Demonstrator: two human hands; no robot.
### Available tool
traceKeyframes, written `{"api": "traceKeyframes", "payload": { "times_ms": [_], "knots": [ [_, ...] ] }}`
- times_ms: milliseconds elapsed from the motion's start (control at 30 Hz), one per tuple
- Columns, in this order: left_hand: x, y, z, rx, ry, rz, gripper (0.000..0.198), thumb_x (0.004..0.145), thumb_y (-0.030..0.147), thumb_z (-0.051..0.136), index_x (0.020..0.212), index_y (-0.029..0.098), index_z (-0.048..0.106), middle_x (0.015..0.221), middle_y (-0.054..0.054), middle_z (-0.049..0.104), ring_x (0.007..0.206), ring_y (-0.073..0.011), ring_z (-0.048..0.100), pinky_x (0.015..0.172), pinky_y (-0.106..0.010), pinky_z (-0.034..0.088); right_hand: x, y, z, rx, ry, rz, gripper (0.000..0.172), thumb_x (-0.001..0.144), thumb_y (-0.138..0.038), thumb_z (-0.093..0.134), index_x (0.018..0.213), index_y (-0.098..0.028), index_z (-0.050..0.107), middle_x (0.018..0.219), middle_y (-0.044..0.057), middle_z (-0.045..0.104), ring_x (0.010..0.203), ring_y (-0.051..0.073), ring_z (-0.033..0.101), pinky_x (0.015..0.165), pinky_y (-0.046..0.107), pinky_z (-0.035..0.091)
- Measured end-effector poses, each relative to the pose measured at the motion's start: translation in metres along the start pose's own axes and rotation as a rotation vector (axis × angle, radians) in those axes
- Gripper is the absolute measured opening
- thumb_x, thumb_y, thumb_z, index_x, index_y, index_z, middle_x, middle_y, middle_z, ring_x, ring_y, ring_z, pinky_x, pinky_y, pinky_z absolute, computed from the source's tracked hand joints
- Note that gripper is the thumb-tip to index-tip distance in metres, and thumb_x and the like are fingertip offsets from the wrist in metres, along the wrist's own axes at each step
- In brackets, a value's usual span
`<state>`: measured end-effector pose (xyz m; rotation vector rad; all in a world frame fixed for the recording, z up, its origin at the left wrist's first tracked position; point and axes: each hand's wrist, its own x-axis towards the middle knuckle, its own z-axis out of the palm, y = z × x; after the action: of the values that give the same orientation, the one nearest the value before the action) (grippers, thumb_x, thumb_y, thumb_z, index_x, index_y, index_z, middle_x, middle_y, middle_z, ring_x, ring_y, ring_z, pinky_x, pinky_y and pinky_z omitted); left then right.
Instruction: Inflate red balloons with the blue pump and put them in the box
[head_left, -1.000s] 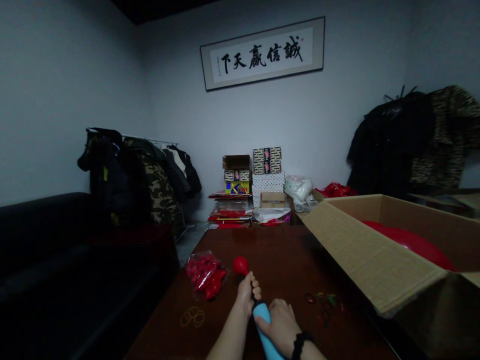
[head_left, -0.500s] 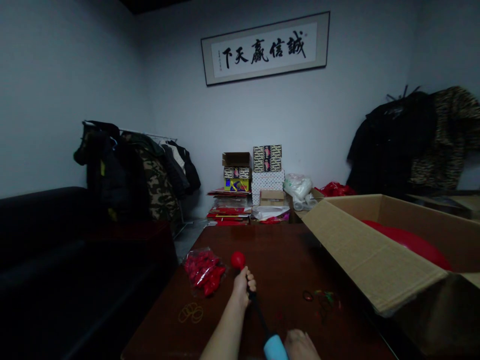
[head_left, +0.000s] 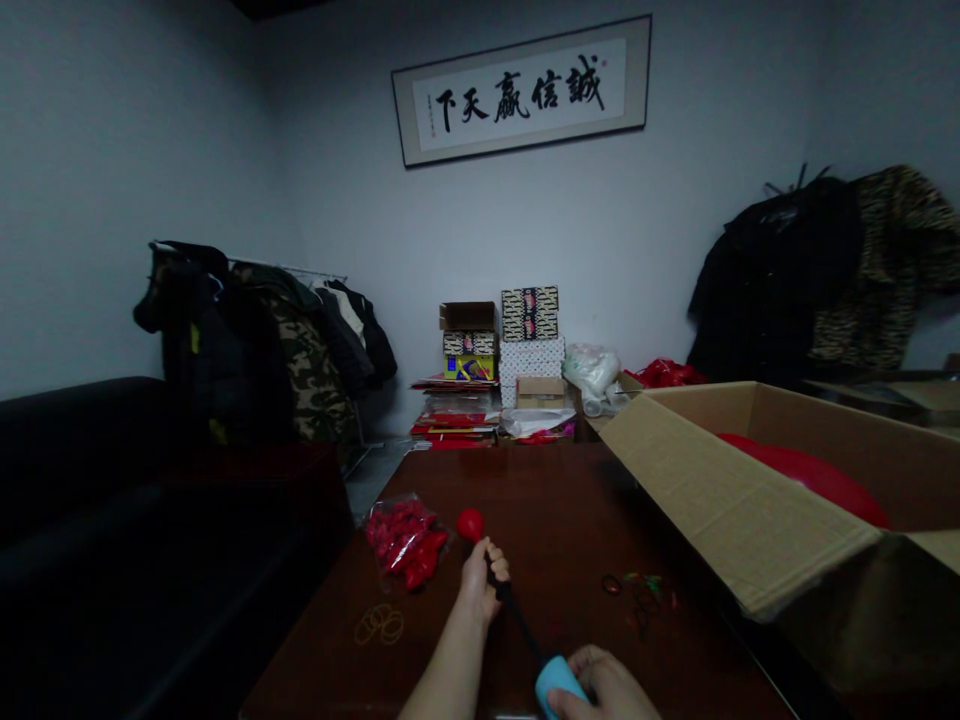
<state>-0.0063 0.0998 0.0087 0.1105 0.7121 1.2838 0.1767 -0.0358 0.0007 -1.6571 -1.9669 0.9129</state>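
Observation:
My left hand [head_left: 485, 580] is closed round the black front end of a balloon pump, where the neck of a small, slightly swollen red balloon [head_left: 470, 524] meets it. The pump's black shaft runs down toward me into its light blue barrel [head_left: 559, 688]. At the bottom edge my right hand [head_left: 606, 688] grips that blue barrel, thumb on the near side and fingers over the far side. Left of the balloon lies a clear plastic bag of red balloons [head_left: 406, 540]. The lower end of the pump is cut off by the frame.
Yellow rubber bands [head_left: 379, 624] lie on the brown table [head_left: 525, 480] at left, dark and coloured bands [head_left: 643, 592] at right. An open cardboard box [head_left: 739, 510] holding a large red balloon [head_left: 806, 475] flanks the right side. Stacked boxes [head_left: 530, 335] stand beyond the table.
My right hand, blurred beside the blue barrel before, now has its thumb and fingers round it. The view has shifted slightly; my left hand keeps its grip at the balloon's neck.

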Motion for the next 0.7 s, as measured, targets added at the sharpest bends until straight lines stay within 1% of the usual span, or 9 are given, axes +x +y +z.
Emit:
{"api": "traceKeyframes", "payload": {
  "times_ms": [67, 167, 233, 300, 400, 533, 600, 700],
  "knots": [
    [-0.003, -0.005, 0.001, 0.021, -0.025, -0.001, 0.027, 0.090, 0.024, 0.044, 0.066, 0.020, 0.034, 0.051, 0.008, 0.032, 0.035, -0.0027, 0.029, 0.035, -0.013, 0.019, 0.005, -0.013, -0.004, 0.027, 0.034, 0.003, 0.038, 0.074, -0.050, 0.052, 0.082, -0.015, 0.064, 0.093, 0.009, 0.066, 0.090, 0.022, 0.060, 0.080, 0.028, 0.041],
    [-0.007, -0.016, 0.004, 0.075, -0.039, 0.001, 0.025, 0.087, 0.025, 0.049, 0.066, 0.020, 0.036, 0.051, 0.007, 0.034, 0.036, -0.0039, 0.031, 0.036, -0.015, 0.022, 0.020, -0.032, -0.005, 0.004, 0.151, 0.027, 0.036, 0.074, -0.048, 0.054, 0.081, -0.013, 0.063, 0.093, 0.011, 0.065, 0.091, 0.022, 0.059, 0.082, 0.029, 0.040],
    [-0.009, -0.023, 0.006, 0.116, -0.044, -0.006, 0.026, 0.086, 0.026, 0.051, 0.066, 0.020, 0.036, 0.050, 0.007, 0.035, 0.036, -0.0044, 0.032, 0.037, -0.015, 0.023, 0.030, -0.040, -0.002, -0.009, 0.206, 0.028, 0.035, 0.076, -0.047, 0.052, 0.082, -0.014, 0.063, 0.093, 0.010, 0.065, 0.092, 0.022, 0.059, 0.083, 0.029, 0.039],
    [-0.010, -0.026, 0.007, 0.154, -0.045, -0.008, 0.026, 0.085, 0.028, 0.052, 0.066, 0.020, 0.037, 0.050, 0.007, 0.036, 0.037, -0.0050, 0.034, 0.038, -0.016, 0.024, 0.037, -0.043, 0.003, -0.020, 0.226, 0.020, 0.035, 0.078, -0.047, 0.051, 0.082, -0.015, 0.063, 0.092, 0.010, 0.065, 0.093, 0.023, 0.058, 0.084, 0.030, 0.039],
    [-0.010, -0.026, 0.004, 0.222, -0.023, 0.005, 0.026, 0.086, 0.032, 0.050, 0.066, 0.020, 0.038, 0.049, 0.006, 0.038, 0.036, -0.0058, 0.035, 0.038, -0.018, 0.025, 0.039, -0.041, 0.012, -0.061, 0.223, 0.007, 0.037, 0.079, -0.049, 0.050, 0.083, -0.015, 0.064, 0.095, 0.011, 0.065, 0.098, 0.026, 0.057, 0.089, 0.034, 0.037],
    [-0.005, -0.026, 0.000, 0.301, 0.031, 0.052, 0.027, 0.087, 0.033, 0.048, 0.065, 0.020, 0.036, 0.047, 0.008, 0.035, 0.033, -0.0046, 0.029, 0.037, -0.017, 0.018, 0.033, -0.041, 0.019, -0.168, 0.207, 0.042, 0.042, 0.080, -0.049, 0.048, 0.096, -0.013, 0.064, 0.106, 0.014, 0.062, 0.109, 0.031, 0.052, 0.098, 0.043, 0.031],
    [-0.002, -0.025, 0.002, 0.302, 0.038, 0.074, 0.027, 0.086, 0.033, 0.049, 0.066, 0.020, 0.036, 0.048, 0.008, 0.035, 0.033, -0.0042, 0.028, 0.037, -0.017, 0.016, 0.030, -0.043, 0.018, -0.198, 0.189, 0.052, 0.042, 0.080, -0.049, 0.048, 0.095, -0.012, 0.063, 0.105, 0.016, 0.062, 0.109, 0.032, 0.052, 0.098, 0.044, 0.031],
    [0.001, -0.019, 0.007, 0.264, 0.028, 0.094, 0.027, 0.084, 0.034, 0.053, 0.067, 0.021, 0.036, 0.049, 0.008, 0.036, 0.033, -0.0037, 0.028, 0.036, -0.016, 0.017, 0.023, -0.041, 0.012, -0.215, 0.143, 0.021, 0.042, 0.080, -0.048, 0.047, 0.093, -0.011, 0.064, 0.102, 0.017, 0.063, 0.105, 0.031, 0.054, 0.094, 0.040, 0.034]
  ]
}}
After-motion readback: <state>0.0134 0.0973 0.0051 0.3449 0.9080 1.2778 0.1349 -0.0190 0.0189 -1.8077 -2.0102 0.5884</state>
